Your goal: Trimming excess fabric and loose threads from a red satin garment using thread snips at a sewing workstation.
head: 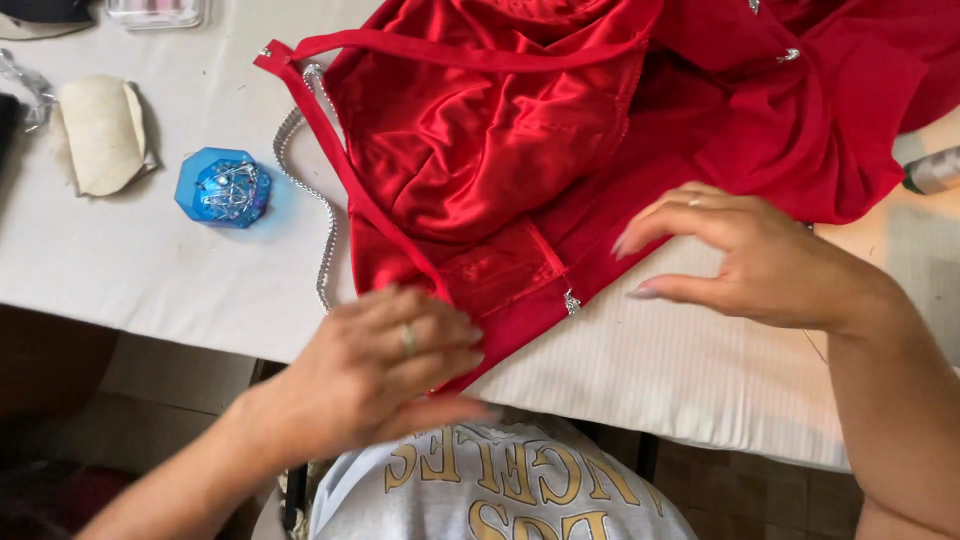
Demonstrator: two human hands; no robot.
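A shiny red satin garment [520, 130] with straps and lace lies spread over the white table [170, 270]. My left hand [385, 360], wearing a ring, rests with fingers together on the garment's lower edge at the table's front. My right hand [755, 255] hovers with fingers spread just over the red cloth's right side, above a white ribbed pad [680, 360]. A silver rhinestone chain [300, 170] runs along the garment's left strap.
A blue faceted pin holder [222, 188] full of pins sits left of the garment. A folded cream cloth piece [100, 133] lies further left. A grey thread spool [935, 172] is at the right edge. A clear box [155, 12] stands at the top.
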